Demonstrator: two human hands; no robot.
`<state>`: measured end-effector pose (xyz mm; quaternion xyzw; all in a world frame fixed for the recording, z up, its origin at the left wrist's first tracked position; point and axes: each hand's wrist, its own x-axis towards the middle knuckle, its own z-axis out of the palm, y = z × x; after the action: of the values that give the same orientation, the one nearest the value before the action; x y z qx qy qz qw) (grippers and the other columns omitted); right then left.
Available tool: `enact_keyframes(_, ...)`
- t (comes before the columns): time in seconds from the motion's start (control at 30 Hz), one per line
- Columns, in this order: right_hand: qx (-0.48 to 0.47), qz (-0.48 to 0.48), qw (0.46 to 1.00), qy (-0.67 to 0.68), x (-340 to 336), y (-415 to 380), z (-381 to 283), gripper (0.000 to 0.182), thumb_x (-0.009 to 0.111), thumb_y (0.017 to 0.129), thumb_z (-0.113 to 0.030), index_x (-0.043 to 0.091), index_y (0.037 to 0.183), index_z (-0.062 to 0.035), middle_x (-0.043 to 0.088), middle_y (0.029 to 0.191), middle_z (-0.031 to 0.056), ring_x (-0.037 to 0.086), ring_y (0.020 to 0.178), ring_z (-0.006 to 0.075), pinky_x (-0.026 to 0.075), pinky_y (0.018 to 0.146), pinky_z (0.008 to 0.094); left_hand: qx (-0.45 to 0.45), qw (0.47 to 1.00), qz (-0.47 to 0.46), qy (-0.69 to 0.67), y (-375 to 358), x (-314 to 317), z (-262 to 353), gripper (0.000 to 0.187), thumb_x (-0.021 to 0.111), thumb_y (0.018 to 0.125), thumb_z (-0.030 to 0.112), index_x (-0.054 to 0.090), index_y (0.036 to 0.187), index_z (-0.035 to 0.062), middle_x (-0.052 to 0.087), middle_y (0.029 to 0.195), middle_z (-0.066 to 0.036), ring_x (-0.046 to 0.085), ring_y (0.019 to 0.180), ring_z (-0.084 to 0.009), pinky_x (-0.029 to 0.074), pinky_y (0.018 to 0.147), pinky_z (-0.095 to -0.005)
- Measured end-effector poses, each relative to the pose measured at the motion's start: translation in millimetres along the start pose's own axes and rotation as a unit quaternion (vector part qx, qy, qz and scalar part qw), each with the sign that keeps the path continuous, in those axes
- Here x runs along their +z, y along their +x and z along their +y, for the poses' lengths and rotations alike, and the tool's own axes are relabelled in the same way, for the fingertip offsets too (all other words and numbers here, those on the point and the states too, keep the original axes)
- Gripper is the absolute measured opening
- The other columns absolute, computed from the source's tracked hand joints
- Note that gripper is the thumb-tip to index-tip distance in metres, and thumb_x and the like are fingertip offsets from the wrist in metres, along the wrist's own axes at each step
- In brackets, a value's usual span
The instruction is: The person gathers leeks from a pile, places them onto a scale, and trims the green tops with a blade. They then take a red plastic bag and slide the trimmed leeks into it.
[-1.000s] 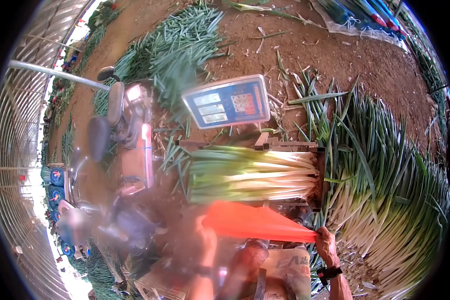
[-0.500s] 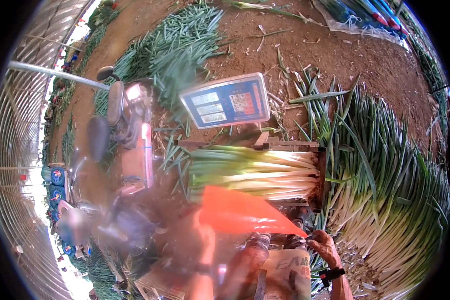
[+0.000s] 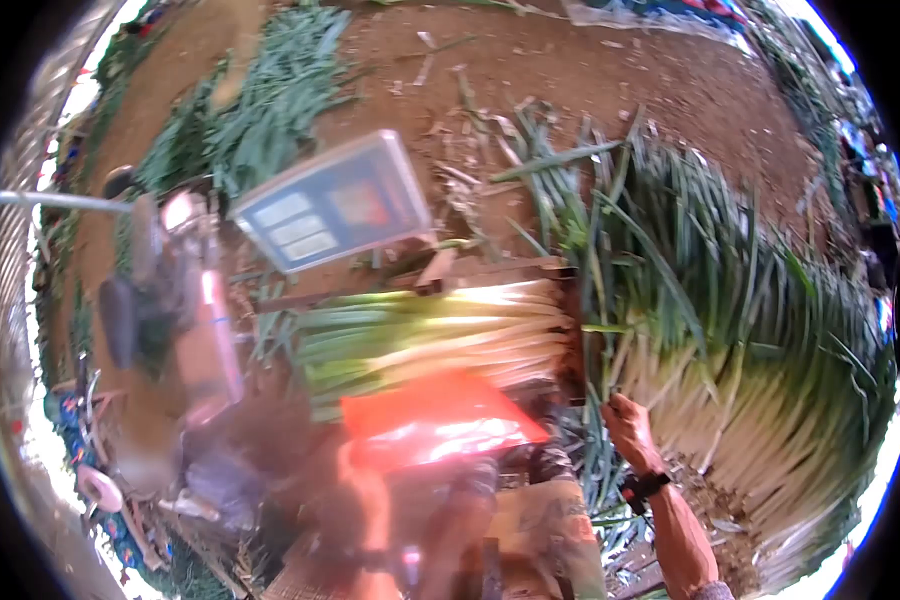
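An orange-red plastic bag (image 3: pixel 440 422) spreads over the front edge of the trimmed green onions (image 3: pixel 440 335) on the scale. Its left end is in my left hand (image 3: pixel 362 478), whose fingers are closed on it and blurred. Off the bag's right tip, my right hand (image 3: pixel 630 428) is raised with its fingers curled together beside the scale's right end; whether it holds anything small is not visible. A dark band sits on the right wrist. The scale's display panel (image 3: pixel 335 205) stands tilted behind the onions.
A large pile of long green onions (image 3: pixel 740 400) lies at the right. Cut green leaves (image 3: pixel 270 100) lie on the soil at the back left. A pink scooter (image 3: pixel 205 340) stands at the left. Wrapped bundles (image 3: pixel 670 12) lie at the far back.
The view has shifted right. My right hand has come away from the bag's right tip and moved up beside the scale. The bag is still in my left hand.
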<state>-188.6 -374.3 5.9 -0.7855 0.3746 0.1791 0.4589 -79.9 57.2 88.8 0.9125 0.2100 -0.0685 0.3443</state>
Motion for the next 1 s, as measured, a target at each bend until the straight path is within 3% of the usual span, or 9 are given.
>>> enact_keyframes(0.1, -0.029, 0.030, 0.997, -0.061, -4.7, 19.1, -22.0, 0.034, 0.067, 0.096, -0.033, 0.059, 0.087, -0.0006, 0.061, 0.076, 0.0262, 0.062, 0.076, 0.0458, 0.049, 0.068, 0.0496, -0.039, 0.996, -0.011, -0.083, -10.1, 12.7, -22.6, 0.033, 0.046, 0.083, -0.009, 0.061, 0.112, -0.0027, 0.062, 0.104, -0.006, 0.059, 0.094, -0.0171, 0.050, 0.092, -0.0313)
enact_keyframes(0.3, -0.066, -0.033, 0.983, -0.171, 7.8, 75.9, -37.8, 0.039, 0.065, 0.097, -0.037, 0.057, 0.100, 0.0012, 0.067, 0.105, 0.0277, 0.065, 0.095, 0.0480, 0.052, 0.081, 0.0536, -0.075, 0.996, -0.039, -0.010, -32.7, 20.9, 5.2, 0.018, 0.056, 0.088, -0.001, 0.063, 0.105, -0.0017, 0.061, 0.100, -0.005, 0.060, 0.092, -0.0176, 0.052, 0.090, -0.0324)
enact_keyframes(0.37, -0.125, -0.007, 0.981, -0.150, 27.0, 94.3, -27.7, 0.034, 0.064, 0.096, -0.031, 0.054, 0.094, 0.0019, 0.062, 0.091, 0.0289, 0.062, 0.089, 0.0487, 0.050, 0.077, 0.0528, -0.048, 0.999, -0.013, -0.006, -39.0, 30.4, 3.3, 0.014, 0.058, 0.091, 0.003, 0.064, 0.103, -0.0016, 0.062, 0.098, -0.006, 0.060, 0.090, -0.0178, 0.052, 0.086, -0.0327)
enact_keyframes(0.47, -0.166, -0.005, 0.976, -0.144, 49.0, 121.8, -7.7, 0.026, 0.059, 0.096, -0.023, 0.057, 0.092, 0.0028, 0.064, 0.091, 0.0313, 0.063, 0.090, 0.0511, 0.051, 0.077, 0.0552, -0.023, 1.000, 0.012, 0.014, -43.8, 41.2, 0.5, 0.011, 0.060, 0.094, 0.007, 0.065, 0.100, -0.0018, 0.064, 0.094, -0.007, 0.061, 0.087, -0.0178, 0.053, 0.082, -0.0328)
enact_keyframes(0.6, -0.118, -0.055, 0.976, -0.176, 40.0, 131.6, -17.1, 0.024, 0.056, 0.091, -0.018, 0.068, 0.087, 0.0015, 0.070, 0.087, 0.0298, 0.067, 0.083, 0.0499, 0.054, 0.075, 0.0564, -0.026, 0.999, -0.001, 0.032, -51.8, 44.2, 21.1, 0.013, 0.063, 0.095, 0.010, 0.065, 0.098, -0.0027, 0.065, 0.093, -0.007, 0.061, 0.087, -0.0181, 0.053, 0.082, -0.0333)
enact_keyframes(0.7, -0.103, -0.041, 0.977, -0.184, 17.0, 128.8, -25.4, 0.021, 0.055, 0.091, -0.016, 0.068, 0.089, 0.0009, 0.070, 0.086, 0.0292, 0.068, 0.082, 0.0489, 0.055, 0.074, 0.0563, -0.015, 1.000, 0.007, -0.015, -53.9, 42.8, 8.0, 0.014, 0.064, 0.095, 0.011, 0.066, 0.099, -0.0034, 0.066, 0.093, -0.007, 0.062, 0.087, -0.0182, 0.052, 0.083, -0.0333)
enact_keyframes(0.73, -0.116, -0.006, 0.971, -0.210, 16.9, 137.6, 5.2, 0.020, 0.058, 0.090, -0.017, 0.067, 0.088, 0.0005, 0.070, 0.084, 0.0283, 0.068, 0.082, 0.0480, 0.055, 0.074, 0.0561, -0.013, 0.999, 0.007, -0.028, -54.5, 43.5, 8.9, 0.015, 0.064, 0.095, 0.011, 0.066, 0.099, -0.0035, 0.066, 0.093, -0.008, 0.062, 0.087, -0.0181, 0.052, 0.082, -0.0333)
enact_keyframes(0.9, -0.052, 0.013, 0.972, -0.228, -84.4, 123.9, 36.0, 0.016, 0.062, 0.089, -0.017, 0.064, 0.089, -0.0003, 0.068, 0.084, 0.0289, 0.068, 0.084, 0.0489, 0.055, 0.076, 0.0565, 0.033, 0.999, 0.012, 0.020, -58.9, 46.2, -5.6, 0.016, 0.066, 0.095, 0.012, 0.067, 0.100, -0.0038, 0.067, 0.094, -0.008, 0.061, 0.087, -0.0170, 0.052, 0.082, -0.0333)
enact_keyframes(1.0, -0.053, 0.082, 0.978, -0.187, -158.4, 108.0, 61.2, 0.018, 0.063, 0.088, -0.017, 0.063, 0.090, 0.0006, 0.066, 0.083, 0.0291, 0.067, 0.085, 0.0483, 0.054, 0.076, 0.0550, 0.040, 0.998, -0.004, 0.045, -58.8, 48.8, 4.4, 0.014, 0.066, 0.094, 0.009, 0.068, 0.101, -0.0026, 0.067, 0.096, -0.007, 0.061, 0.090, -0.0165, 0.052, 0.084, -0.0336)
